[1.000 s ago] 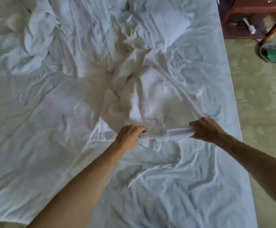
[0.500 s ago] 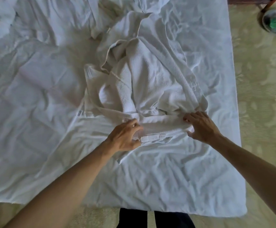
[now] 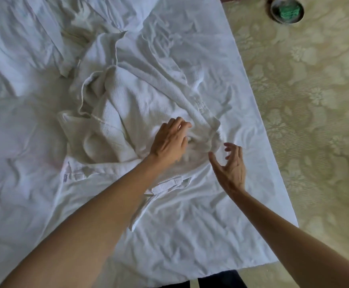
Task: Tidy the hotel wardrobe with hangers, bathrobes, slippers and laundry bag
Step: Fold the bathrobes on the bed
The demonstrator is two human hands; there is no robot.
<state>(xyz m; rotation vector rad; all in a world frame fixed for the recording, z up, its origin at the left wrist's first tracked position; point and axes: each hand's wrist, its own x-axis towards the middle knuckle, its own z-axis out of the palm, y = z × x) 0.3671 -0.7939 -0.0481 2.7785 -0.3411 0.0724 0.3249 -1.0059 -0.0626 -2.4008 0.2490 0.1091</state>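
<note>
A white waffle-weave bathrobe [image 3: 140, 104] lies crumpled on the white bed sheet [image 3: 190, 235], with its collar strip [image 3: 167, 187] nearest me. My left hand [image 3: 170, 141] rests on the robe's bunched right part, fingers spread and pressing into the cloth. My right hand [image 3: 230, 167] hovers just right of the robe's edge, fingers apart and curled, holding nothing. A small label [image 3: 65, 177] shows on the robe's left edge. No hangers, slippers or laundry bag are in view.
More rumpled white linen [image 3: 34, 38] lies at the far left of the bed. The bed's right edge runs diagonally beside patterned beige carpet [image 3: 314, 121]. A round dark bin with green contents [image 3: 286, 9] stands on the floor at top right.
Both hands have let go of the robe's collar strip. My left hand moved up and right onto the bunched cloth; my right hand lifted off and opened. The camera tilted down.
</note>
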